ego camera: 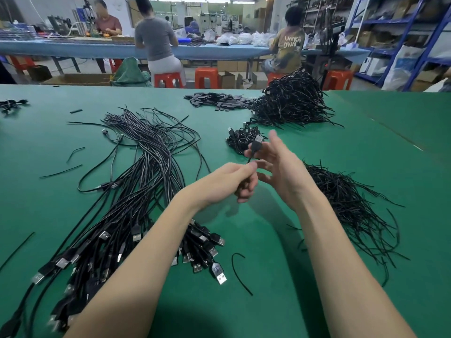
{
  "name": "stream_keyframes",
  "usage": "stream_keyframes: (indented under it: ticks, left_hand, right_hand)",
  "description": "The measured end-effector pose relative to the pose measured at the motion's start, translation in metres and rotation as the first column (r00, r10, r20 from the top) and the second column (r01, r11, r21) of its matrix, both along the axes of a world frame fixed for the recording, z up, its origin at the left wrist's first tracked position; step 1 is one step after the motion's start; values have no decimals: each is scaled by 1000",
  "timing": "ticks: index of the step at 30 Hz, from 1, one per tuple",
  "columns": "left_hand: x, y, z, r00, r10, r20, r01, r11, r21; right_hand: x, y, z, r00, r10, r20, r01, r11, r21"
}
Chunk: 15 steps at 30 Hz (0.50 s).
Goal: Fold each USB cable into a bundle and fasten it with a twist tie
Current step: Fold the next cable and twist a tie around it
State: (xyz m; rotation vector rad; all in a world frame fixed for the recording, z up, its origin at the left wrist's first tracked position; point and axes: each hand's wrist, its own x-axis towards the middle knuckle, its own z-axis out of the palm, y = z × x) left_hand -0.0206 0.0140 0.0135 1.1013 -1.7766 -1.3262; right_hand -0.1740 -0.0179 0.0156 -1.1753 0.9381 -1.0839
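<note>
- Left hand point(234, 182) is curled tight around a black cable point(252, 152), holding it above the green table point(366, 132).
- Right hand point(278, 164) is spread wide, and the cable's plug point(256, 142) rests on its fingers; I cannot tell if it pinches it.
- Loose cables point(146, 172) lie far left, a small pile of done bundles point(241, 141) sits just behind the hands, and ties point(346, 203) lie right.
- I think folding is going on now.
- Next, the hands need a tie from the right.
- "UNKN OWN" shows on a far shirt point(291, 42).

Black USB cables point(146, 172) on green table point(366, 132)
</note>
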Motion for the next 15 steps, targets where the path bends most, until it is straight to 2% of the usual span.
stream_keyframes:
  ticks: [2, 5, 7, 9, 11, 13, 15]
  left_hand:
    - [-7, 2, 7, 968, 36, -248, -12, 995, 100]
    - [-3, 0, 14, 858, 115, -500, -26, 983, 180]
    - [3, -2, 18, 751, 174, -637, -13, 968, 250]
    - [10, -3, 19, 661, 253, -707, -25, 949, 316]
    - [16, -6, 20, 571, 328, -752, -64, 931, 358]
    - [25, -8, 21, 415, 383, -825, -50, 915, 400]
    - [32, -9, 24, 253, 387, -887, 26, 914, 406]
  right_hand:
    - [6, 2, -5, 991, 130, 29, -131, 991, 24]
    - [13, 9, -19, 941, 285, -180, -287, 958, 17]
    - [16, 15, -21, 900, 317, -299, -333, 943, -1]
    - [15, 16, -18, 866, 307, -395, -348, 937, -36]
    - [7, 15, -11, 864, 334, -378, -369, 929, -24]
    - [-2, 13, -6, 856, 439, -273, -451, 892, 23]
    - [-13, 14, -4, 799, 565, -204, -567, 822, 55]
